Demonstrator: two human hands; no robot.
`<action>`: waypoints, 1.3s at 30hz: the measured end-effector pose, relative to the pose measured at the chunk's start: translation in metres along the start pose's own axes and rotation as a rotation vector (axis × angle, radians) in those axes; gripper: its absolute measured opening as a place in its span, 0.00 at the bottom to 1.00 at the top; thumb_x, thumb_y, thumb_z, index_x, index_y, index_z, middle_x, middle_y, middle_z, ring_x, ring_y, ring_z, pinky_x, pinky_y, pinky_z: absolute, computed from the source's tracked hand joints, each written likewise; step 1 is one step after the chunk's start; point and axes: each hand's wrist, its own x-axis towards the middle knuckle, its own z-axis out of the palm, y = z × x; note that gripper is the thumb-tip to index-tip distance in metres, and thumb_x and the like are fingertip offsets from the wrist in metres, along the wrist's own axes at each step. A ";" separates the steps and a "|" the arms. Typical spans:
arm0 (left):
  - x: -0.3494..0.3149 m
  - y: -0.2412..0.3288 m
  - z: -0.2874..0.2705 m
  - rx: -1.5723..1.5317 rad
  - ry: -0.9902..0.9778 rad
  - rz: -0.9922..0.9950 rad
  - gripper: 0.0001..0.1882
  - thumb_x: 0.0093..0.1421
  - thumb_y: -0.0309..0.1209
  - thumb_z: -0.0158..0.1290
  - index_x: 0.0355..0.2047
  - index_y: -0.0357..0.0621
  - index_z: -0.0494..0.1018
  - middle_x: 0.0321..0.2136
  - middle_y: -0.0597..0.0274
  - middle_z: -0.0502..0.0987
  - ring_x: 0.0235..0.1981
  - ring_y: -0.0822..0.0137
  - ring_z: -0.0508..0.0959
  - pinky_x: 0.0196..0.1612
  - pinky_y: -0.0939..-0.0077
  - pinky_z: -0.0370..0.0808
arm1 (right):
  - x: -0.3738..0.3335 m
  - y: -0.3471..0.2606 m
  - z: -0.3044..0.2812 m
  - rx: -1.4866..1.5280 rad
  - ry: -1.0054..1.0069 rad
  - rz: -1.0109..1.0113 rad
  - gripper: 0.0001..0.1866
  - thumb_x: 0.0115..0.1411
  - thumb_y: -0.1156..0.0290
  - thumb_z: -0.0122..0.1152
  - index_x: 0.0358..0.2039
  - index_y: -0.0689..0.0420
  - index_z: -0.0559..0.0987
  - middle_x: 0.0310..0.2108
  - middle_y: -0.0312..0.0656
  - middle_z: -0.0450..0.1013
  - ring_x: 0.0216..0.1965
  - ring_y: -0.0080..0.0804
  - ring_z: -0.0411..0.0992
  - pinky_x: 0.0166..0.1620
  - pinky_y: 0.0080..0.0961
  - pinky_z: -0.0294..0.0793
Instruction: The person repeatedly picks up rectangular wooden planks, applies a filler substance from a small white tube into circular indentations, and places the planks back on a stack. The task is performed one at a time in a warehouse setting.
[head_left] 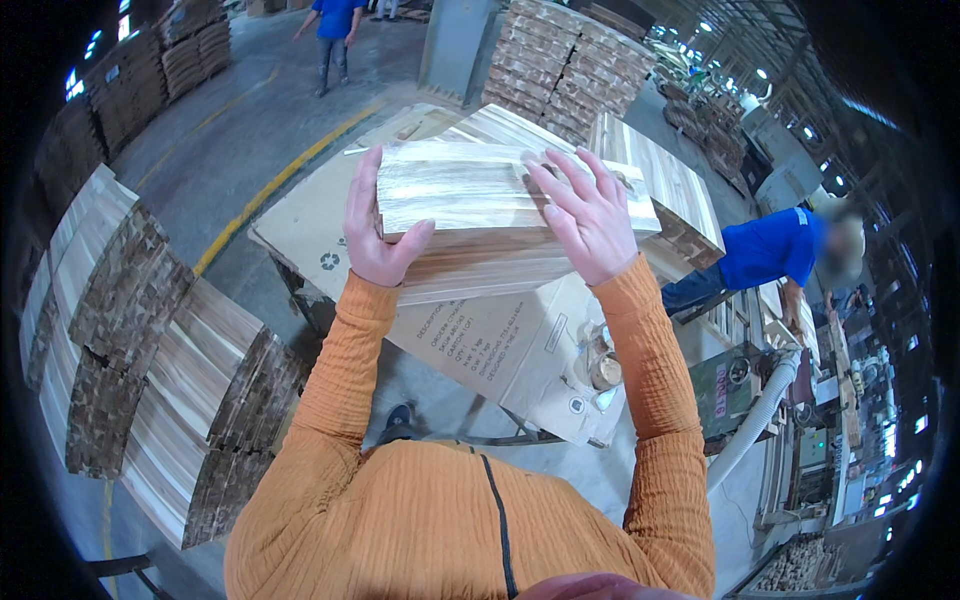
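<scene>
sleeves of orange cloth (345, 345) lead up to two hands set apart on one pale wood stack (460, 190). the left hand (385, 235) cups its left end, thumb hooked over the near top edge, probably to keep that end square; the right hand (588, 220) lies spread over the top toward the other end, seemingly to steady it. whether the stack is lifted or resting, i cannot tell. below the hands, flattened cardboard (460, 335) covers the work surface, perhaps to spare the wood from scuffs. just beyond the right hand sits another wood stack (680, 185). well left of the left hand, curved-looking piles (190, 370) stand low, likely kept within reach. farther right, a co-worker in blue (765, 250) bends forward; past both hands rises a tall lumber pile (570, 65).
</scene>
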 end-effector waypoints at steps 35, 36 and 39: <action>-0.002 -0.001 0.001 -0.005 0.025 -0.017 0.44 0.44 0.40 0.59 0.58 0.27 0.57 0.51 0.40 0.67 0.52 0.51 0.69 0.56 0.63 0.64 | 0.007 -0.020 0.019 -0.044 0.026 0.143 0.27 0.61 0.47 0.40 0.56 0.46 0.70 0.62 0.41 0.58 0.65 0.52 0.46 0.62 0.59 0.40; -0.001 -0.001 0.001 0.012 0.020 0.001 0.44 0.44 0.40 0.58 0.58 0.28 0.57 0.51 0.41 0.67 0.52 0.51 0.69 0.56 0.63 0.64 | 0.007 -0.017 0.018 -0.047 0.022 0.157 0.27 0.61 0.47 0.40 0.56 0.46 0.70 0.62 0.41 0.58 0.65 0.52 0.46 0.62 0.59 0.40; -0.001 -0.004 -0.002 0.062 0.014 0.041 0.44 0.45 0.40 0.58 0.59 0.28 0.57 0.50 0.41 0.67 0.52 0.52 0.69 0.55 0.64 0.64 | 0.006 -0.019 0.017 -0.045 0.017 0.158 0.28 0.61 0.47 0.40 0.57 0.47 0.69 0.62 0.41 0.57 0.65 0.53 0.45 0.62 0.60 0.40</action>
